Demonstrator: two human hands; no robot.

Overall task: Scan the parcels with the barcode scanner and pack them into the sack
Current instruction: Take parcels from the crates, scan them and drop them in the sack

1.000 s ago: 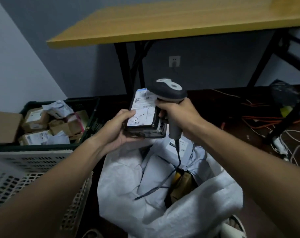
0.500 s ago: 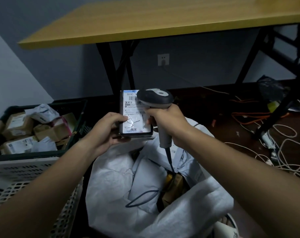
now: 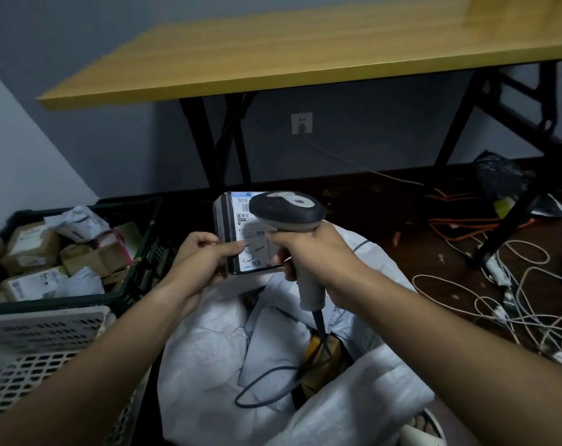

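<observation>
- Parcel in hand (image 3: 241,233): dark box with a white shipping label facing the person, held upright directly above the sack's open mouth; label partly covered by the scanner head.
- Left hand (image 3: 202,255): grips the parcel's left edge, thumb pressed on the label face, fingers curled round the back.
- Barcode scanner (image 3: 289,217): grey pistol-type, head just in front of the label's upper part, above the sack; its cord (image 3: 266,384) drops into the sack's mouth.
- Right hand (image 3: 308,249): fingers wrapped round the scanner handle; whether the forefinger presses the trigger cannot be told.
- Sack (image 3: 209,358): white woven, mouth open, directly below both hands. Contents: several pale mailer bags and one yellowish box. Judged: a part of the lot already packed.
- Dark crate (image 3: 138,249): left of the sack, holding cardboard boxes and pale mailers. Judged: still to be scanned and packed.
- White perforated crate (image 3: 32,352): left of the sack, nearer the person; contents not visible.
- Table (image 3: 273,56): yellow top, black legs, beyond the sack.
- Loose cables (image 3: 514,300): on the floor, right of the sack.
- Status, judged: scan step under way on this parcel; its drop into the sack not yet done.
</observation>
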